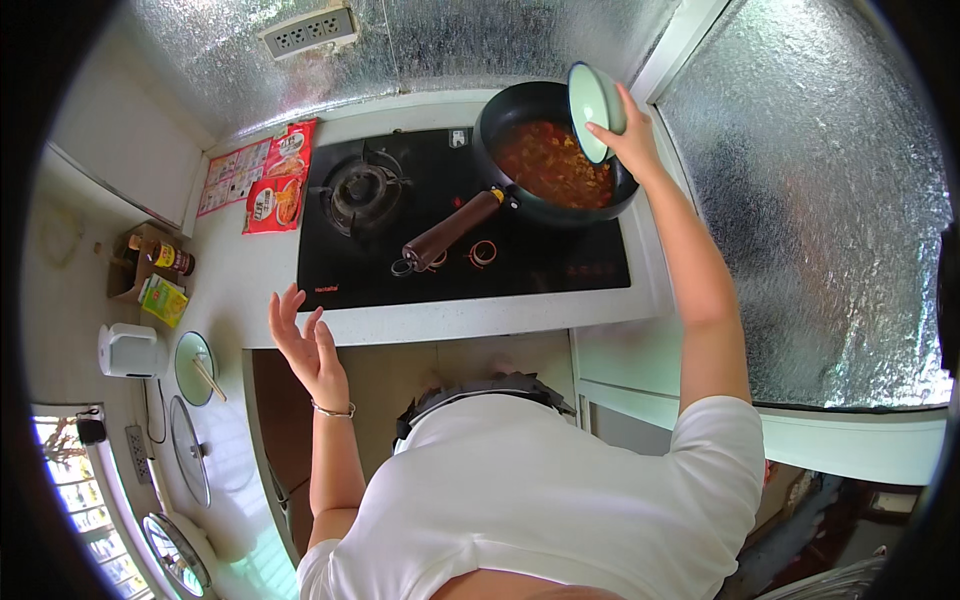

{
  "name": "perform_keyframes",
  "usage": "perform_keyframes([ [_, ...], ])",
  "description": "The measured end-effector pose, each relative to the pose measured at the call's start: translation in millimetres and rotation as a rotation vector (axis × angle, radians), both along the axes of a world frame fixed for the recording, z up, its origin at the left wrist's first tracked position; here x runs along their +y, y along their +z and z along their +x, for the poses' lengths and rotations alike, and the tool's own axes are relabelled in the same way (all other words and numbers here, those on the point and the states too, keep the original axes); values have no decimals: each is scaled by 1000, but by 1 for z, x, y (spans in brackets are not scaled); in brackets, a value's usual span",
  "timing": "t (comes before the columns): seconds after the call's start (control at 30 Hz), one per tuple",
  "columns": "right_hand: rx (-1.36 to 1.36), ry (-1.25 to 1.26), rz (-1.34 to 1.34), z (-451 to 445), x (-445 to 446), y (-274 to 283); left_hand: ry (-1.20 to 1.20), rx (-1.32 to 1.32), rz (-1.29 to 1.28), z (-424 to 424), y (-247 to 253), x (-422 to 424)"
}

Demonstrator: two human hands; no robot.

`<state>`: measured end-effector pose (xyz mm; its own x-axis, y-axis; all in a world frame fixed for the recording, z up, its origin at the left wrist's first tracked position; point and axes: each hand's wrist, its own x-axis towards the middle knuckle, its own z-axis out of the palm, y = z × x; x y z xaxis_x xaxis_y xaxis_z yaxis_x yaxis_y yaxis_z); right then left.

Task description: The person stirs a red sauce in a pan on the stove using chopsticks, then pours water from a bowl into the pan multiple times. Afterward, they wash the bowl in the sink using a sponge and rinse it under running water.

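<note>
My right hand (632, 141) grips a pale green bowl (590, 112) with a dark blue rim. The bowl is tipped on its side over the right part of a deep black pan (517, 101), its opening turned left. Inside the pan is a reddish-brown soupy food (551, 169) with yellowish bits. A brown pan handle (454, 230) points down and left across the black glass gas stove (375, 270). My left hand (307, 341) is raised near the stove's front left corner, fingers apart, holding nothing.
Red food packets (274, 204) lie left of the bare burner (361, 189). Along the left counter are a sauce bottle (171, 257), a yellow-green packet (163, 301), a white appliance (129, 351), a bowl (193, 367) with chopsticks (210, 379) and a glass lid (187, 450). Foil-like sheeting (465, 52) covers the wall behind.
</note>
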<state>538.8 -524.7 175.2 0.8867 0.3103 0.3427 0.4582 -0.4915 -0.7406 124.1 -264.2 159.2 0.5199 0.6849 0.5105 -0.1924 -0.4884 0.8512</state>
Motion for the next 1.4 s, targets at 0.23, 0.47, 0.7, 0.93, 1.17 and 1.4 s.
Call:
perform_keyframes([
  [0.23,604,-85,977,2,1,-15,-30,-27,-32,-14,0,18],
  [0.47,638,-65,1539,-43,17,-16,-108,-28,-93,-38,-6,40],
  [0.7,698,112,1698,-100,32,-1,-178,38,-158,-66,-16,62],
  [0.93,852,620,1431,-173,80,65,-126,-79,-365,-99,-1,35],
  [1.17,1314,1128,1178,-322,168,93,-126,-668,-741,-179,10,-7],
  [1.4,1873,1350,628,-538,197,58,209,-1145,-926,-335,47,-103],
])
